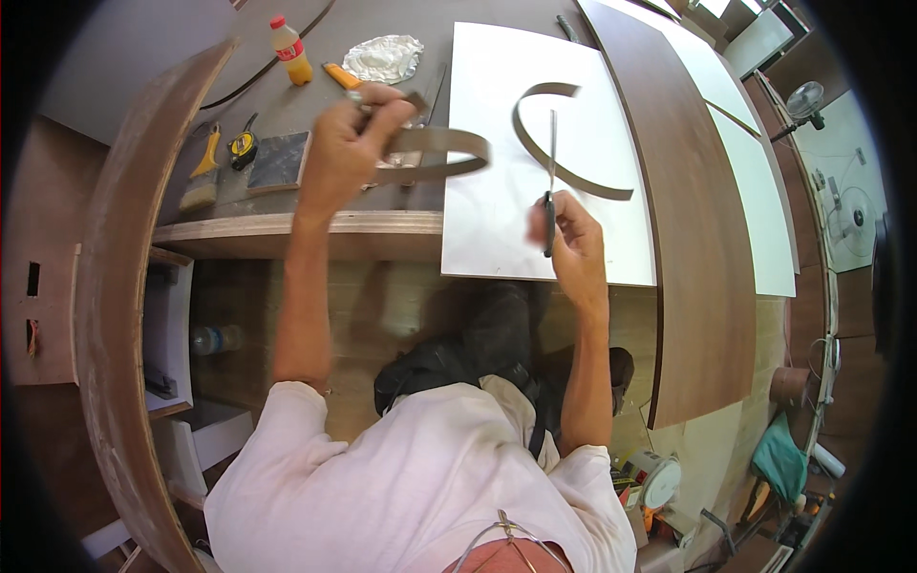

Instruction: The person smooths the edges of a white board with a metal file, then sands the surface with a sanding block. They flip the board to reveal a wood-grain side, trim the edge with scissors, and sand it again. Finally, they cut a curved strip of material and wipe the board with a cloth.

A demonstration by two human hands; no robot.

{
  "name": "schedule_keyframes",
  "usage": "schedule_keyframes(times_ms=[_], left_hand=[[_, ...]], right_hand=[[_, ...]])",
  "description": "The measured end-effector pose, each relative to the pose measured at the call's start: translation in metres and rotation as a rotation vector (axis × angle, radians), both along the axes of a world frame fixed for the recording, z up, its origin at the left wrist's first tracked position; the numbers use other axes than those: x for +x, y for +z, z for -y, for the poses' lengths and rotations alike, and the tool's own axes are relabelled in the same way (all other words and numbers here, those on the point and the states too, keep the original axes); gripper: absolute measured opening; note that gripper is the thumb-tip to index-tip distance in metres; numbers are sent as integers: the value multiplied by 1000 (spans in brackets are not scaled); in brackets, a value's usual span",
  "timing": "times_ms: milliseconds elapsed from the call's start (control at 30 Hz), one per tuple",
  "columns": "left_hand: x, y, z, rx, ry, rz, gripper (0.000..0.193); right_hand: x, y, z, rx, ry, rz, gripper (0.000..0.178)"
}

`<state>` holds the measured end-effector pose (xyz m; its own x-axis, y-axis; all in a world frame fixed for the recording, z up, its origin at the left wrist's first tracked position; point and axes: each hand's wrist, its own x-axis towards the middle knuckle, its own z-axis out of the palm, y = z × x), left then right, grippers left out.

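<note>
My left hand (342, 153), raised over the workbench, pinches a curled brown edging strip (447, 172) whose loop hangs out to the right. Held upright in my right hand (583, 253) is a pair of scissors (552, 158) with black handles, the blades together and pointing away from me. Beyond the scissors, a second curved piece of edging strip (597, 191) is over the white board (492, 239), near its right side. The fingers of my right hand are partly blurred.
A bottle of orange drink (292, 55), a crumpled white wad (384, 57), an orange-handled cutter (339, 74), a brush (202, 177) and a tape measure (245, 148) lie or stand on the bench's left. A long brown board (693, 220) extends along the right.
</note>
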<state>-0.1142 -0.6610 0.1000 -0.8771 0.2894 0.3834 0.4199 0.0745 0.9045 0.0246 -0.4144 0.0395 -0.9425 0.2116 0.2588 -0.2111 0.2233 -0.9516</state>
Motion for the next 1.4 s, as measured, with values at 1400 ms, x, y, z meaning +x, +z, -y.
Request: schedule_keyframes(times_ms=[1400], left_hand=[[-306, -124, -109, -387, 176, -594, 28]], right_hand=[[13, -31, -16, -151, -461, -186, 27]])
